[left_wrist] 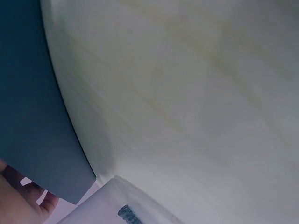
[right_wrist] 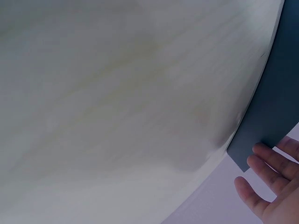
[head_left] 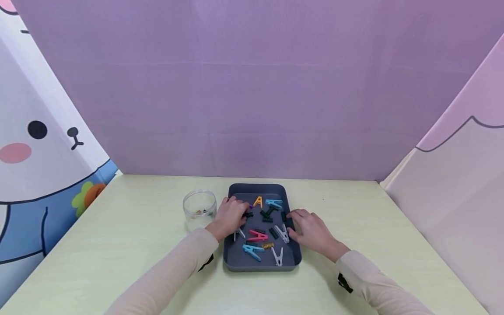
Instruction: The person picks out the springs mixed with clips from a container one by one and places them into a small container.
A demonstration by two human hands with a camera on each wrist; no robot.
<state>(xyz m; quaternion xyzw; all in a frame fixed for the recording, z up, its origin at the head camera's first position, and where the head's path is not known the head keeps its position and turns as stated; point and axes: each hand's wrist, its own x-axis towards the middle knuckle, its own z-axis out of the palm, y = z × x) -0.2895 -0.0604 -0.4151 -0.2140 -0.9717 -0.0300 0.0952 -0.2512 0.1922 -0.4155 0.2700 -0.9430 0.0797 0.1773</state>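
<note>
A dark grey tray (head_left: pixel 256 266) holds several plastic clips and small coil springs. My left hand (head_left: pixel 229 215) reaches over its left rim, fingertips close to a dark spring (head_left: pixel 248 215) and a bit of purple (head_left: pixel 250 206). Its palm side is hidden in the head view. Across from it, my right hand (head_left: pixel 312 229) rests at the right rim with fingers spread, near another dark spring (head_left: pixel 284 216) and a white clip (head_left: pixel 282 233). The right wrist view shows those fingers loose against the tray wall (right_wrist: pixel 266 112).
Left of the tray stands a clear round jar (head_left: pixel 199 203) with a few springs (left_wrist: pixel 128 213) inside. Among the tray's contents are an orange clip (head_left: pixel 257 201), blue clips (head_left: pixel 253 251), a pink clip (head_left: pixel 258 236) and a yellow spring (head_left: pixel 267 246). A purple cloth (head_left: pixel 283 96) rises behind the table.
</note>
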